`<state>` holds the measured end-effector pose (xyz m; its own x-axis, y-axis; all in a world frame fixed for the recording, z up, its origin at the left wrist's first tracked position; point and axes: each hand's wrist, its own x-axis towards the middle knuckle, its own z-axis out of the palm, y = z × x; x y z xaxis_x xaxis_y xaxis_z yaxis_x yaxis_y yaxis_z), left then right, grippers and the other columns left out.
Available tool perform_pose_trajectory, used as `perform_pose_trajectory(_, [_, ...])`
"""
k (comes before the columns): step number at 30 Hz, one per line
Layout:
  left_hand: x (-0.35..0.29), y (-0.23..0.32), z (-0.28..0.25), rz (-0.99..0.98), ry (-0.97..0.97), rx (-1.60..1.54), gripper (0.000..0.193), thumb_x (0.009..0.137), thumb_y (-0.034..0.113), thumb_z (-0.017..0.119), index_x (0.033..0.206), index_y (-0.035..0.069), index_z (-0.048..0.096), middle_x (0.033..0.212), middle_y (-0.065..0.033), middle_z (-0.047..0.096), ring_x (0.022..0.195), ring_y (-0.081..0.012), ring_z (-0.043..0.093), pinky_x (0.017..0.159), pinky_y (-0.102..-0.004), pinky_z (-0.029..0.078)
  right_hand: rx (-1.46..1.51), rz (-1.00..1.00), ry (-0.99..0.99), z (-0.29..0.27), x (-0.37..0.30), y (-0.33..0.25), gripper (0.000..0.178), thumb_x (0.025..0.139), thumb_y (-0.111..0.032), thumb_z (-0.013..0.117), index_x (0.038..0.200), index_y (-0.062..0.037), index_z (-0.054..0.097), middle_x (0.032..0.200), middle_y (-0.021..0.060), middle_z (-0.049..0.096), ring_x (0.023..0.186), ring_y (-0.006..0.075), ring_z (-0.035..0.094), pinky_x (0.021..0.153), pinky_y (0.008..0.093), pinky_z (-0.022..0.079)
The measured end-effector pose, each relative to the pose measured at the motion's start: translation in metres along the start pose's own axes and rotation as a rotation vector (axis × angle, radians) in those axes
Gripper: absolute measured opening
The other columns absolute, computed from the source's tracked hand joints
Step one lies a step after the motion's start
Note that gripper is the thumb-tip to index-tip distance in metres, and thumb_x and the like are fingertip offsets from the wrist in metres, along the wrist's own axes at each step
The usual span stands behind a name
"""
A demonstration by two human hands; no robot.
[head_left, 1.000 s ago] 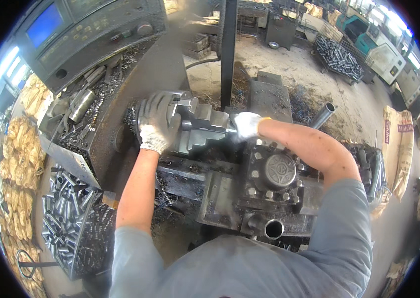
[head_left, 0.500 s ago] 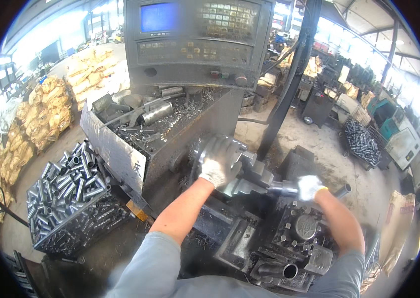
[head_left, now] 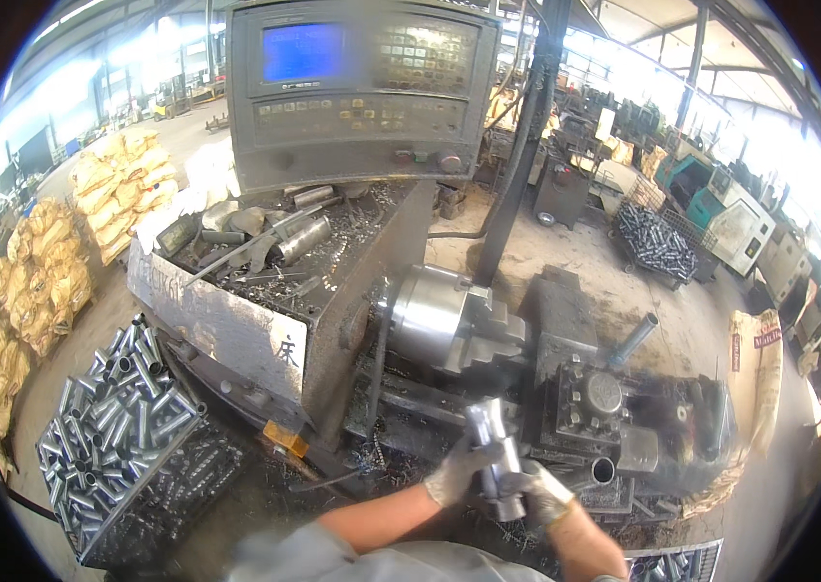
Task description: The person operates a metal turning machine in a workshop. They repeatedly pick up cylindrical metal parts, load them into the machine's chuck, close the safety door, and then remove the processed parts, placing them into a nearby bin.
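Observation:
A shiny metal tube (head_left: pixel 490 427) is held in front of my body at the lower middle, blurred by motion. My left hand (head_left: pixel 461 469), in a greyish work glove, is closed around its left side. My right hand (head_left: pixel 538 493), gloved as well, grips it from the right near the lower end. Whether one tube or two lie between the hands I cannot tell. Beyond them is the lathe chuck (head_left: pixel 425 315), a bright cylinder with stepped jaws (head_left: pixel 493 338); neither hand touches it. To the right of the chuck sits the dark tool post (head_left: pixel 602 396).
A bin heaped with metal tubes (head_left: pixel 124 412) stands at the left. The control panel (head_left: pixel 357 87) rises behind a chip-strewn top (head_left: pixel 274 276). One tube (head_left: pixel 635 339) leans behind the tool post. A dark upright post (head_left: pixel 517 155) stands beyond the chuck.
My left hand has left the chuck and my right hand has drawn back from the jaws with the tube. Both hands now meet on it, closer to my body. The view has shifted.

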<state>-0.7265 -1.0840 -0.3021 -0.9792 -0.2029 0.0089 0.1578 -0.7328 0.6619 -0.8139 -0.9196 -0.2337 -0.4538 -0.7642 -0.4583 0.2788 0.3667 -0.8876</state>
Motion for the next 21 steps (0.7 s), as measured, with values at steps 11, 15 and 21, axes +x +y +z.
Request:
perform_pose_trajectory(11, [-0.004,-0.073,-0.063,-0.063,0.052,1.211,0.033,0.106,0.038,0.067,0.126,0.012,0.064,0.092,-0.0144,0.072,0.088,-0.0282,0.072,0.079,-0.041,0.059,-0.218,-0.23,0.175,-0.012,0.014,0.127,0.054,0.096,-0.034,0.07,0.14,-0.004,0.064,0.121,0.0146,0.074,0.096,0.022,0.066,0.085,0.0388,0.055])
perform_pose_trajectory(15, [-0.009,-0.053,-0.056,-0.344,0.212,-0.111,0.033,0.11,0.045,0.056,0.102,0.014,0.065,0.084,-0.0025,0.066,0.083,-0.019,0.067,0.085,-0.0397,0.057,-0.45,-0.219,0.327,-0.062,-0.056,0.197,0.06,0.08,-0.047,0.084,0.115,0.0015,0.075,0.087,0.017,0.077,0.067,0.0219,0.068,0.066,0.0384,0.056])
perform_pose_trajectory(21, [-0.018,-0.017,-0.05,-0.427,0.483,-0.231,0.034,0.11,0.042,0.054,0.124,0.014,0.067,0.105,-0.0033,0.072,0.098,-0.0203,0.072,0.092,-0.0472,0.06,-0.059,0.367,0.637,-0.132,-0.271,0.31,0.037,0.078,-0.027,0.085,0.106,-0.0033,0.084,0.08,0.0081,0.075,0.062,0.0171,0.071,0.051,0.0325,0.058])
